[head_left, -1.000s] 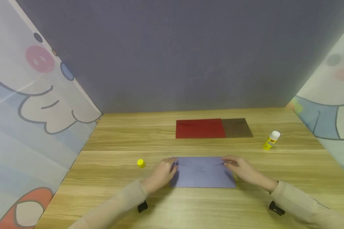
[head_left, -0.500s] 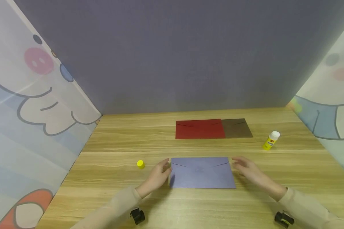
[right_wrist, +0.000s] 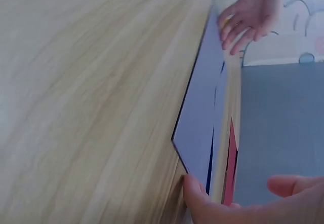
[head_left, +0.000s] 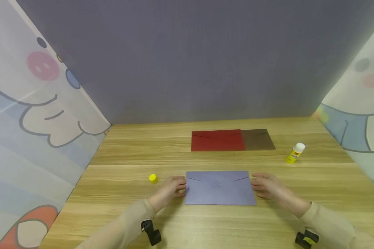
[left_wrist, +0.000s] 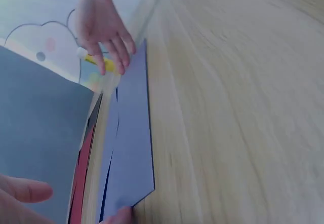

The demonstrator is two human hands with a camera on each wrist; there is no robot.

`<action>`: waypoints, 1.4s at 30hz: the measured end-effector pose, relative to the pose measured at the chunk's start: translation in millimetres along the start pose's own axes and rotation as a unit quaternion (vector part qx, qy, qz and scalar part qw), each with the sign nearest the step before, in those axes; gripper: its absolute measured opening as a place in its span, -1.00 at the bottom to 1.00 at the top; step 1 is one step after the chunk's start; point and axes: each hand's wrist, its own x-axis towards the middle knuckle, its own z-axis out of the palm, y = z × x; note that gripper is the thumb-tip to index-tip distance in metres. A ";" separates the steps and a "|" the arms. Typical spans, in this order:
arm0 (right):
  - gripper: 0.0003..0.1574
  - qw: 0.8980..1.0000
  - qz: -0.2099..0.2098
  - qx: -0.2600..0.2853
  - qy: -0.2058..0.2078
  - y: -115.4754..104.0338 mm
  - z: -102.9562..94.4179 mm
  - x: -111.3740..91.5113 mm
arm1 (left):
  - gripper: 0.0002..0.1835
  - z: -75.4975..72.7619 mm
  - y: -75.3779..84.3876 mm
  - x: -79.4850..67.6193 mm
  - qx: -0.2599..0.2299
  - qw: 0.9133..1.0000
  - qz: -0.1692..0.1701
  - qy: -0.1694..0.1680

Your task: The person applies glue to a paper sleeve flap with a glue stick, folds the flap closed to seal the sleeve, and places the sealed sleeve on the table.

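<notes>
A lavender envelope [head_left: 219, 193] lies flat on the table, its pointed flap folded over along the far side. At its left short edge is my left hand [head_left: 169, 191], fingers loosely bent and fingertips against or right by the edge. My right hand [head_left: 269, 188] mirrors it at the right edge; in the right wrist view one of its fingertips [right_wrist: 194, 186] meets the envelope's side. Neither hand grips anything. The left wrist view shows the envelope [left_wrist: 132, 127] stretching between the two hands.
Behind lie a red envelope [head_left: 218, 141] and a brown envelope [head_left: 258, 140], the red one overlapping the brown. A yellow glue stick with a white end [head_left: 295, 153] stands at the right. Left of the left hand sits a small yellow cap [head_left: 153, 178]. A grey panel [head_left: 205, 69] rises behind the table.
Both hands have let go of the flap's corners and moved outward off the envelope. They have then turned so their fingers lie along its two short sides. The envelope looks almost unmoved.
</notes>
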 end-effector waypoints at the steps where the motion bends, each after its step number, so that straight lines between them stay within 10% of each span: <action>1: -0.29 1.000 0.006 0.014 -0.006 0.5 -1.2 1.2 | -0.52 0.0 -0.1 0.9 -0.007 1.000 -0.006 0.004; 10: -0.27 0.996 0.023 0.085 -0.013 5.9 -6.5 10.7 | -0.59 2.2 -5.5 6.4 0.006 0.999 -0.009 0.034; 21: -0.45 0.997 -0.049 -0.067 0.006 -0.1 0.2 9.0 | -0.52 4.1 -8.6 5.8 0.042 0.996 0.039 0.074; 42: -0.32 0.997 -0.068 -0.039 0.020 -80.8 7.3 60.3 | -0.50 -30.5 83.5 47.8 0.062 0.982 0.063 0.169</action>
